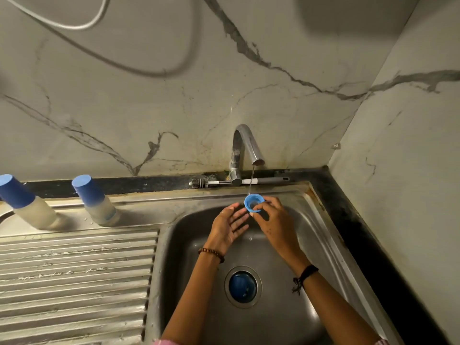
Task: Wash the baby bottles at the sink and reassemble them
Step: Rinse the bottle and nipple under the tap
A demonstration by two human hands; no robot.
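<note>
My right hand [272, 220] pinches a small blue bottle cap [253, 201], mouth up, under the thin stream running from the steel tap [245, 148]. Just left of the cap, my left hand [230, 226] is held with fingers straight, palm toward the cap, holding nothing. Two baby bottles with blue caps stand on the drainboard at the far left [27, 202] and further right [95, 201]. A bottle brush [200, 183] lies on the ledge behind the tap.
The steel sink basin [189, 245] has a blue stopper in its drain [242, 286]. A ribbed drainboard [74, 275] fills the left side. Marble wall stands close behind and on the right; a dark counter edge [348, 220] borders the sink.
</note>
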